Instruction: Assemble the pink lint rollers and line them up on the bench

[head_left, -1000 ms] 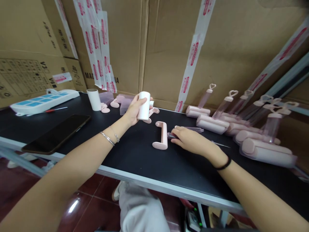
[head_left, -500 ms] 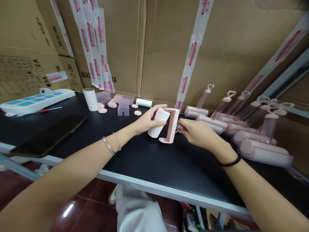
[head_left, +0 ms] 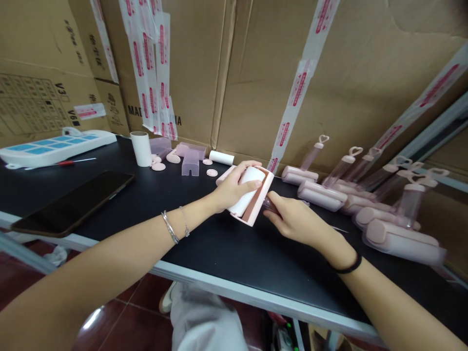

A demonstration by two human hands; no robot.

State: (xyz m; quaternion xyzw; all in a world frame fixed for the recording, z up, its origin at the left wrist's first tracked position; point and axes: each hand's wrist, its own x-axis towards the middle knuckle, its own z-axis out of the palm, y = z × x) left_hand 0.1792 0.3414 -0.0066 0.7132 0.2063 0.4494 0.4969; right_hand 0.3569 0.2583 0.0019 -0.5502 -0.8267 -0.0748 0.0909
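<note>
A white sticky roll (head_left: 249, 196) is gripped by my left hand (head_left: 234, 188), thumb across its front. It lies within the pink lint roller frame (head_left: 260, 204), between the frame's two end arms; whether it is seated there I cannot tell. My right hand (head_left: 292, 214) is closed around the lint roller's translucent handle (head_left: 271, 207), just right of the frame. Behind my left hand, part of another pink piece (head_left: 224, 175) shows.
Several lint rollers with heart-shaped handle ends (head_left: 402, 243) lie at right. Behind are an upright white roll (head_left: 141, 149), a white roll lying down (head_left: 222, 157), translucent covers (head_left: 190, 163) and pink discs (head_left: 212, 172). A phone (head_left: 76, 202), screwdriver (head_left: 66, 163) and blue-white case (head_left: 58, 147) lie left.
The white roll has moved from beside the frame to between its arms. The frame has tilted to lean right at the top. The camera view has shifted slightly.
</note>
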